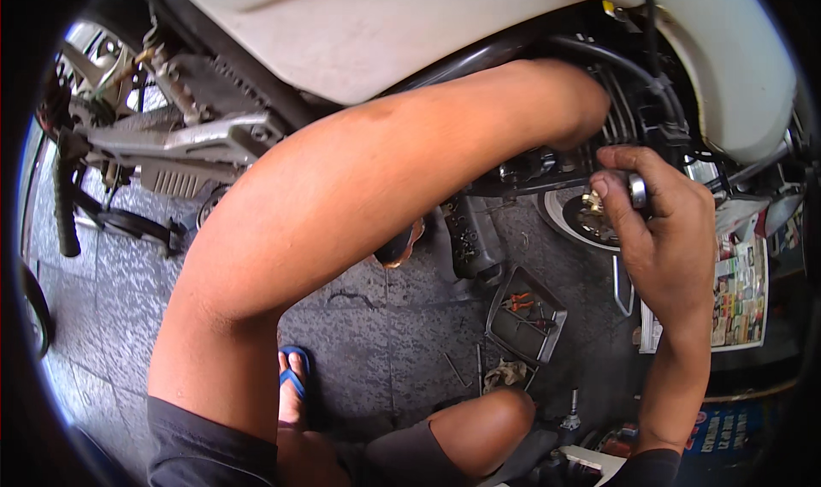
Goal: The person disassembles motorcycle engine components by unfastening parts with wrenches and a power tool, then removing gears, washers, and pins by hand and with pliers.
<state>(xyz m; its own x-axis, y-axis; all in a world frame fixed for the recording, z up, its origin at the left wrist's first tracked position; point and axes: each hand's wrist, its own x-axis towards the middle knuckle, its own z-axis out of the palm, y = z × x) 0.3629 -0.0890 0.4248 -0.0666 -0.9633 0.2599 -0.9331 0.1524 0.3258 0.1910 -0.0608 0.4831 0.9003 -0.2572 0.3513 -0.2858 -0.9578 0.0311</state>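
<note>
My left arm reaches across the scene into the engine area of a motorcycle with white body panels (342, 34). Its wrist bends in beside the engine's cooling fins (617, 111), and the fingers of my left hand (583, 109) are hidden there. Close by on the right, my right hand (671, 218) is closed, thumb and index finger brought together around a small round chrome metal piece (637, 190). The piece's full shape is covered by the fingers. Small brass-coloured parts (592, 200) show just beyond the thumb.
On the dark tiled floor lies a grey tray (547, 342) with orange-handled pliers (516, 302). Metal rods and a crumpled rag (505, 375) sit near my knee. A wheel (569, 218) and newspaper sheets (740, 299) are at right. The motorcycle's swingarm (171, 141) stands at left.
</note>
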